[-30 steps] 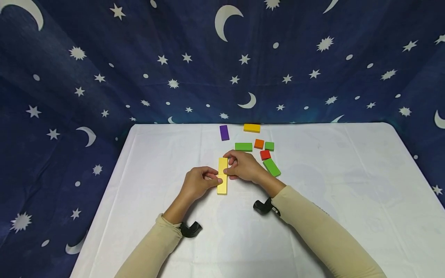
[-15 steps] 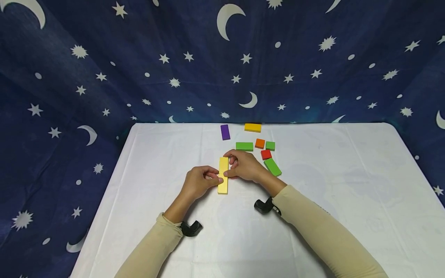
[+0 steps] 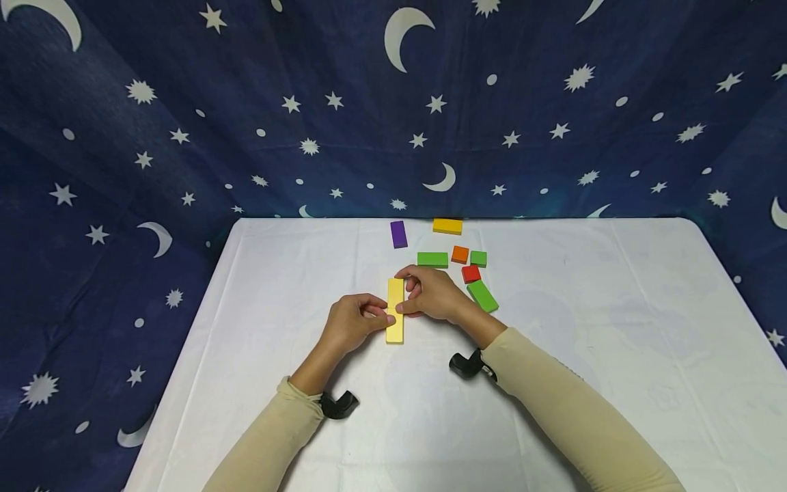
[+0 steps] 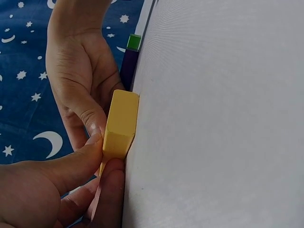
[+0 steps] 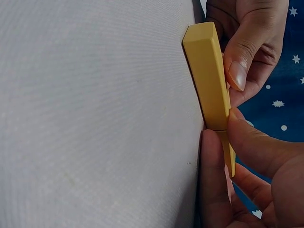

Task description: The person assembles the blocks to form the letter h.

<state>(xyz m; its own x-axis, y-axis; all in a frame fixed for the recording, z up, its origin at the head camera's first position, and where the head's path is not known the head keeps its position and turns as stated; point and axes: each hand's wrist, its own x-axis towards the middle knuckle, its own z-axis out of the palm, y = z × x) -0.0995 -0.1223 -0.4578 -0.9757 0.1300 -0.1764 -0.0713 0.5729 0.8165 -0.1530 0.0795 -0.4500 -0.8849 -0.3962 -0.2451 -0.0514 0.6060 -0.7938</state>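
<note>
The fingers of the left hand (image 3: 352, 324) are curled and pinch the near half of a long yellow block (image 3: 395, 310), thumb on its top face and a fingertip against its side, as the left wrist view shows. The fingers of the right hand (image 3: 430, 294) pinch the far half of the same block from the other side, thumb and forefinger closed on its edges. Both hands meet at about the block's middle, so neither is clearly the nearer one; the left hand comes at it from the person's left, the right from the right. The block lies flat on the worktop (image 3: 615, 328), its long axis running straight away from the person, near end toward the body and far end toward the back cloth. A seam across its middle suggests two shorter pieces end to end, though I cannot tell for sure. Beyond the right hand's fingers lie the other blocks, all apart from the yellow one: a slanted green block (image 3: 482, 296) just beside the right wrist, a red block (image 3: 471, 273), a small green block (image 3: 478, 258), an orange block (image 3: 459, 254) and a long green block (image 3: 432, 260). Farther back are a purple block (image 3: 398, 234) and a darker yellow block (image 3: 447, 226), near the worktop's far edge.
</note>
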